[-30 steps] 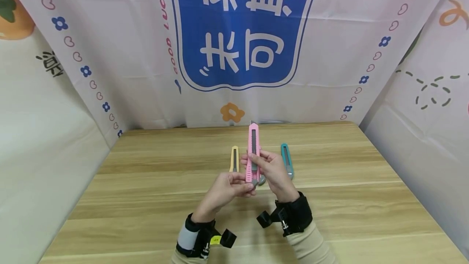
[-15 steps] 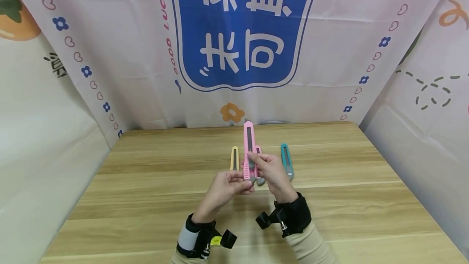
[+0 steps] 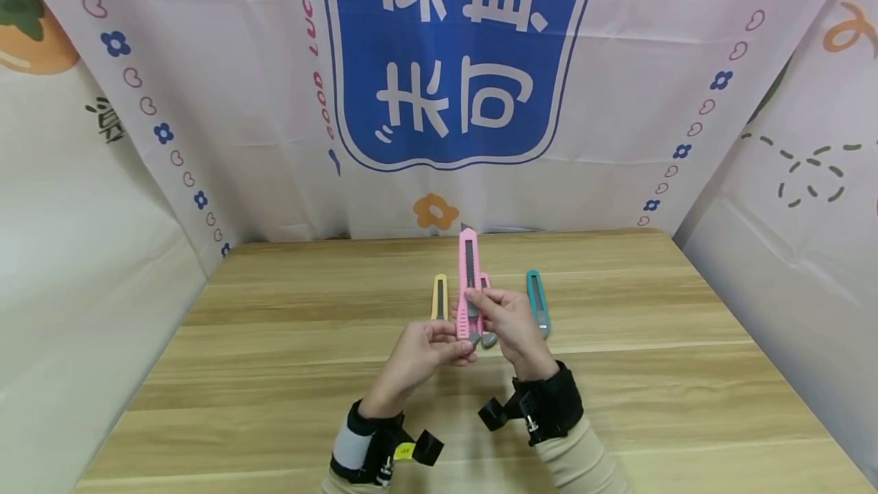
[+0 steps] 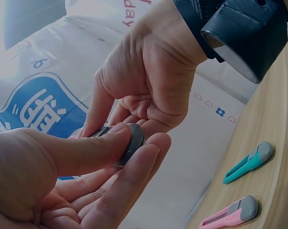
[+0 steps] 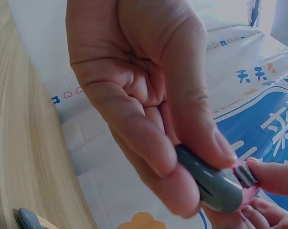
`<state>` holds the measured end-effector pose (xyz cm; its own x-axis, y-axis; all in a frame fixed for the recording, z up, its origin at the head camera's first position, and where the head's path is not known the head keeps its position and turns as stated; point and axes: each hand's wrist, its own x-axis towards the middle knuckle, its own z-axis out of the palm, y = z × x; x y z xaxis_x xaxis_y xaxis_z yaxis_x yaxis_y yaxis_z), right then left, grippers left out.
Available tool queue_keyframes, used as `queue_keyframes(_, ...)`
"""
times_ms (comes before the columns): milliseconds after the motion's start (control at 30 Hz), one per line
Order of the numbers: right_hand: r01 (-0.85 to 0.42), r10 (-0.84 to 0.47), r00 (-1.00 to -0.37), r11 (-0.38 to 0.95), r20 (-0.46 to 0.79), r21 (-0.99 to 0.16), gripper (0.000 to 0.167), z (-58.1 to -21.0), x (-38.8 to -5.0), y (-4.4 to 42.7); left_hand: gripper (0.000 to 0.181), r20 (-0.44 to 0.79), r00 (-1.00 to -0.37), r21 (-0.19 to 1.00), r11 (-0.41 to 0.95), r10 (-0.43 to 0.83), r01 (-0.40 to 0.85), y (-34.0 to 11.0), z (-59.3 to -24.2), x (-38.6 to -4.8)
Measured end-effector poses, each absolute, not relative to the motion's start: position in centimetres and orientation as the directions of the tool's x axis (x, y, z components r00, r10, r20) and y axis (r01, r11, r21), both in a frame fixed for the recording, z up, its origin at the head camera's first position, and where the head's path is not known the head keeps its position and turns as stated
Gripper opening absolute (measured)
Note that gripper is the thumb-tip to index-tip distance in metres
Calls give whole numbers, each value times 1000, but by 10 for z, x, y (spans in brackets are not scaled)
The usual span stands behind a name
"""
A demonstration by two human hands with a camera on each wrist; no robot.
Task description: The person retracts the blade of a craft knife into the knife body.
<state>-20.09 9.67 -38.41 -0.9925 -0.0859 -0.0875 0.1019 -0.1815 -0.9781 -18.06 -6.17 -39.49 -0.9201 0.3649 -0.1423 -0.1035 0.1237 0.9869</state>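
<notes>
Both hands hold a pink utility knife (image 3: 469,259) upright above the table, a dark blade tip showing at its top. My left hand (image 3: 420,353) pinches its grey end cap (image 5: 215,183) between thumb and fingers. My right hand (image 3: 513,324) grips the body higher up, thumb on the slider (image 5: 245,175). A second pink utility knife (image 4: 232,214) lies on the table, partly hidden behind the right hand in the head view. To the left lies a yellow utility knife (image 3: 440,297), its lower end covered by the left hand. A teal utility knife (image 3: 538,303) lies to the right.
The wooden table (image 3: 274,372) reaches back to a white printed cloth (image 3: 288,197) hanging behind it. More printed cloth stands at the left (image 3: 82,250) and right sides. Each wrist wears a black strap (image 3: 549,402) with a small camera.
The held pink knife has shifted slightly left and tilted a little, so more of the pink knife on the table shows behind it. Both hands keep their hold.
</notes>
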Motion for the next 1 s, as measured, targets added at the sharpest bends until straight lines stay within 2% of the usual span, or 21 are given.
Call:
queue_keyframes(533,65,-100,-994,-148,-51,-987,33,-385,-201,96,25,-156,-918,985,130,365,-116,-63,-393,-180)
queue_keyframes(1000,57,-101,-994,-175,-40,-983,33,-386,-200,96,24,-143,-922,988,106,361,-111,-63,-393,-180)
